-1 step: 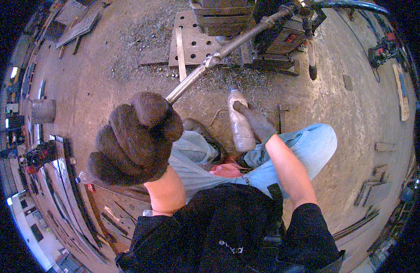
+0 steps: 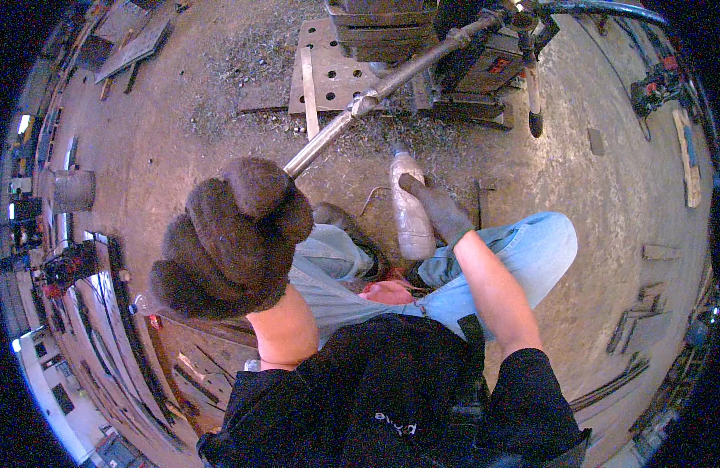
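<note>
Ahead of the person, the long metal pipe [image 2: 391,86] runs slanting from the machine [image 2: 453,47] down to the gloved left hand [image 2: 231,234], barring a straight reach across it. The perforated steel plate [image 2: 329,74] and a flat bar [image 2: 309,90] fill the floor beyond. The right hand [image 2: 438,210] and the plastic bottle [image 2: 411,210] stand between the knees, close to a bent wire hook [image 2: 375,196]. To the right, the concrete floor [image 2: 610,195] lies open and bare. To the left, stacked metal strips [image 2: 110,312] crowd the passage.

dark brown gloves [image 2: 234,234], cloudy white bottle [image 2: 411,210]
</note>
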